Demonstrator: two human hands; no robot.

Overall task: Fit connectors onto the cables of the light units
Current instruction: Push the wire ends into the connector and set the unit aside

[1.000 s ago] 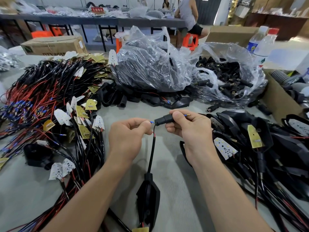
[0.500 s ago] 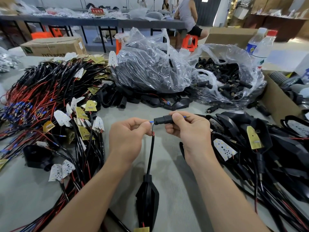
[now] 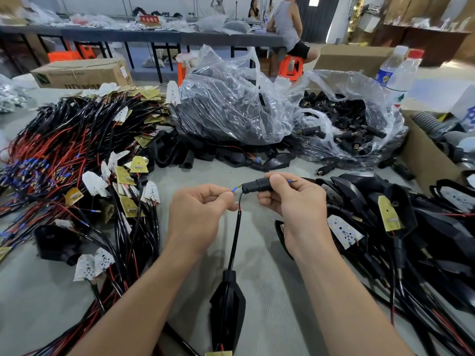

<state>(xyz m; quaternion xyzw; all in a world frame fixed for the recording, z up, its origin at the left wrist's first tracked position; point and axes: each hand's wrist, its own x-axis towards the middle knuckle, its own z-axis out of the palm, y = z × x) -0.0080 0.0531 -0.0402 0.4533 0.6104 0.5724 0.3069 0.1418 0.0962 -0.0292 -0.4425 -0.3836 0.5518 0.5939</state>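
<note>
Nearest, well below the connector [image 3: 257, 186], a black light unit [image 3: 227, 304] is being left lying on the table [image 3: 277, 299], its narrow end pointing away from the person. Its cable [image 3: 235, 237] is being led straight up from that end to the connector's left mouth. Just left of the connector, a blue-sleeved wire end [image 3: 233, 190] is being pinched tightly by the thumb and forefinger of the left hand [image 3: 198, 217]. The connector itself is being gripped by the right hand [image 3: 295, 201], thumb on top and fingers curled beneath. It is being held above the table with its long axis running left to right, nearly level, the left end tipped slightly down; a second wire tip [image 3: 291, 180] is being shown out of its right end. Feeding the wire ends into the body is judged to be the step in hand. For a clean fit, the wire is best being kept in line with that axis and pinched close to its tip against buckling, while the connector is being steadied, not twisted. Beyond the connector, loose connectors are being kept in an open bag [image 3: 347, 119].
</note>
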